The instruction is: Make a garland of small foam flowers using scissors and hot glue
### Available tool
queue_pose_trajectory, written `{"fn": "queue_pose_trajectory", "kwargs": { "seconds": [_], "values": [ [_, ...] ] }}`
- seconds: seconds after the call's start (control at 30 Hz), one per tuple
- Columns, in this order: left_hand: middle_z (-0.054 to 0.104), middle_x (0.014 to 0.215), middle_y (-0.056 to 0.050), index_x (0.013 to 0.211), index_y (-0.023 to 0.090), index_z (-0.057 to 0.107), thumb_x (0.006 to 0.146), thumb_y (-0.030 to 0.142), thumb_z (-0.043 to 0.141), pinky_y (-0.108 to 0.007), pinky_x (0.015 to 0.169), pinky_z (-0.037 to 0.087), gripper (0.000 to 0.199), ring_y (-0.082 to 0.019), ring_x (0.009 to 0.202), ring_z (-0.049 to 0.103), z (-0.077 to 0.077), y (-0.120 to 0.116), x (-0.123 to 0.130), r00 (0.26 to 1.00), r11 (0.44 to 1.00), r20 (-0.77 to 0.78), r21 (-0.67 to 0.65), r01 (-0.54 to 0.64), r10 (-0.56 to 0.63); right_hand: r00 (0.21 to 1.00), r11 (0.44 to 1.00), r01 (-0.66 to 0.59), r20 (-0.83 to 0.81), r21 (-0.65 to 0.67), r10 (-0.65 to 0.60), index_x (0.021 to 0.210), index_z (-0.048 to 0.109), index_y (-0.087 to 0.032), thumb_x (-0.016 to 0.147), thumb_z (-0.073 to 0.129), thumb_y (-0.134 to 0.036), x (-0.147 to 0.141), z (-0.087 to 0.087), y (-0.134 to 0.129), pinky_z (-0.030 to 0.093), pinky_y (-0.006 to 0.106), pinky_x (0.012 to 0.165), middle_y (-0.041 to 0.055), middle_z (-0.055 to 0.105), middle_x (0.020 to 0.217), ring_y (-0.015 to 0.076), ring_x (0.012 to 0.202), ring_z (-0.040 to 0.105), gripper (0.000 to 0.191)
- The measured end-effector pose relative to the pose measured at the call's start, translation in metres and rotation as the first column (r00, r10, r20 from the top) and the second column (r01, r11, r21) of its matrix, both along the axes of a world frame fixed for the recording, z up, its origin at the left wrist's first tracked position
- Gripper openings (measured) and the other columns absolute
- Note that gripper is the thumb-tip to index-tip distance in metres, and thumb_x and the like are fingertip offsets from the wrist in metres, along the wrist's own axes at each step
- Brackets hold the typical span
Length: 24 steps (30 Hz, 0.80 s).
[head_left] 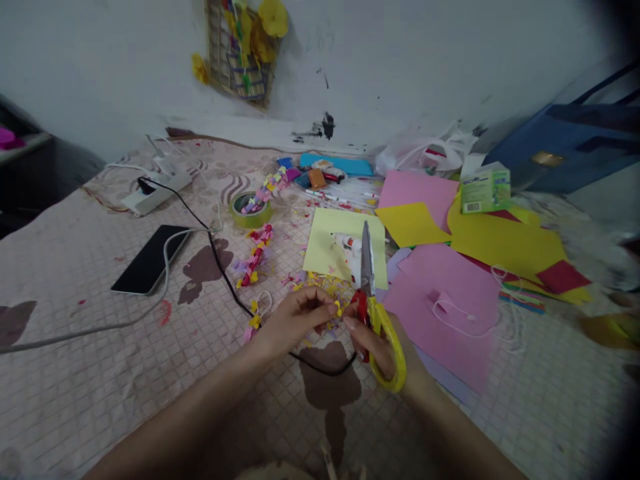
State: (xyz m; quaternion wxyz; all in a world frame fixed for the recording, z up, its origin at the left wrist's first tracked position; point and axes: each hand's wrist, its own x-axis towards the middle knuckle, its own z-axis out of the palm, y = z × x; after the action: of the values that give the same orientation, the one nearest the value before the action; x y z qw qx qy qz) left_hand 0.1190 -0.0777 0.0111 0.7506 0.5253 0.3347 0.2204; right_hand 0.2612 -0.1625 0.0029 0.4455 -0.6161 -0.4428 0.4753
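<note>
My left hand [300, 315] pinches a small yellow paper flower [339, 308] between thumb and fingertips. Close beside it on the right, my right hand [373, 337] holds yellow-handled scissors [393, 347], their blades pointing up and away from me. A red object [361, 310] shows at the right fingers, partly hidden by the scissors. Small yellow and purple paper pieces lie on the patterned cloth just beyond the hands. Behind them a glue gun [353, 245] rests on a pale yellow sheet [321, 233].
Pink paper [450, 313] and yellow sheets [510, 240] spread to the right. Left are a phone [150, 260], a power strip [157, 192] and cables. Green tape [250, 212] and a red flowered strip [257, 257] lie left of centre. A blue bag [565, 143] stands back right.
</note>
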Motion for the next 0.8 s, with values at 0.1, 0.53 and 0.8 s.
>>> {"fn": "queue_pose_trajectory", "kwargs": {
  "seconds": [0.1, 0.53, 0.8],
  "values": [
    [0.055, 0.064, 0.002, 0.072, 0.013, 0.058, 0.073, 0.033, 0.067, -0.021, 0.055, 0.036, 0.022, -0.007, 0.056, 0.046, -0.001, -0.003, 0.001, 1.0, 1.0, 0.014, 0.029, -0.005, 0.004, 1.0, 1.0, 0.021, 0.018, -0.01, -0.02, 0.068, 0.049, -0.019, 0.075, 0.057, -0.042, -0.002, 0.005, 0.001, 0.029, 0.021, 0.041, -0.0066, 0.04, 0.048, 0.0077, 0.042, 0.036, 0.026],
    [0.061, 0.076, -0.003, 0.08, 0.014, 0.059, 0.074, 0.036, 0.066, -0.023, 0.063, 0.041, 0.024, -0.011, 0.068, 0.053, 0.004, 0.002, -0.004, 0.994, 0.984, -0.027, 0.143, 0.109, -0.106, 0.989, 1.0, 0.015, 0.146, -0.026, -0.011, 0.065, 0.048, -0.02, 0.072, 0.052, -0.029, -0.002, 0.007, 0.001, 0.03, 0.022, 0.043, -0.0065, 0.041, 0.048, 0.0092, 0.044, 0.037, 0.012],
    [0.059, 0.066, 0.001, 0.075, 0.014, 0.058, 0.072, 0.034, 0.068, -0.022, 0.056, 0.04, 0.023, -0.008, 0.057, 0.051, 0.002, 0.01, -0.008, 0.993, 0.993, -0.02, 0.04, 0.115, -0.114, 0.996, 0.999, 0.037, 0.08, 0.004, -0.038, 0.072, 0.048, -0.02, 0.079, 0.052, -0.041, 0.0, -0.002, -0.002, 0.03, 0.023, 0.045, -0.0067, 0.039, 0.051, 0.0095, 0.044, 0.036, 0.023]
  ]
}}
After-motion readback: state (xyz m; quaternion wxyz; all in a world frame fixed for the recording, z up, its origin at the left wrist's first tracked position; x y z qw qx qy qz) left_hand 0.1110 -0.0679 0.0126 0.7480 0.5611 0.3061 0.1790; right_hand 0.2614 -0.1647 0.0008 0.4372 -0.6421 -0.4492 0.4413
